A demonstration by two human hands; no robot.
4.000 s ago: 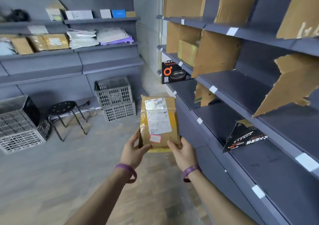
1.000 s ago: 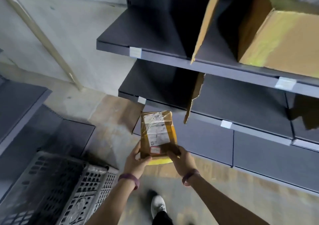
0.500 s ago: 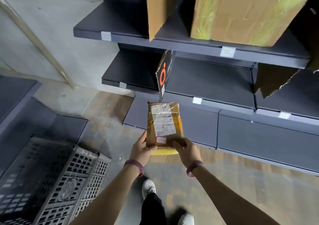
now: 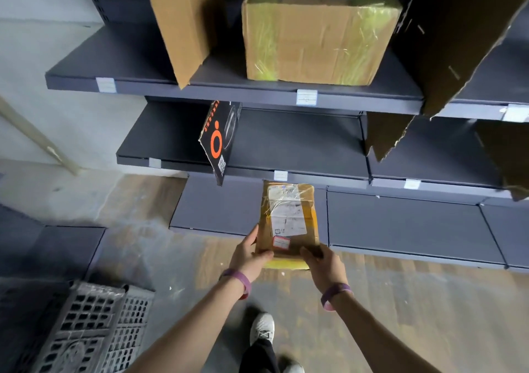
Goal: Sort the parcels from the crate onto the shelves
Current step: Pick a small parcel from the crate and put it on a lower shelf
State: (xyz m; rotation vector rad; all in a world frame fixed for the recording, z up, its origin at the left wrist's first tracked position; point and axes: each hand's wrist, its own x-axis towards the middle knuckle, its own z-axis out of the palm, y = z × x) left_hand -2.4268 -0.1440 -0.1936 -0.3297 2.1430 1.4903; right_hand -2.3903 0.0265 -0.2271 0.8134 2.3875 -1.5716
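A small brown parcel [image 4: 289, 221], taped over and bearing a white shipping label, is held out in front of the lower grey shelves [image 4: 300, 155]. My left hand [image 4: 247, 253] grips its lower left corner, thumb on top. My right hand [image 4: 322, 263] grips its lower right corner. The parcel hovers over the floor just before the bottom shelf board [image 4: 400, 223], not touching any shelf. A grey plastic crate [image 4: 86, 329] stands on the floor at the lower left.
A large taped cardboard box [image 4: 315, 40] sits on the upper shelf. Brown cardboard dividers [image 4: 183, 23] and a black-and-orange printed divider [image 4: 219, 140] split the shelves into bays. My white shoe [image 4: 262, 328] is on the wooden floor below.
I walked from the aisle up to the right-hand shelving and now face it squarely; the shelves have drawn closer. Both hands still hold the same parcel, now nearer the lower shelves.
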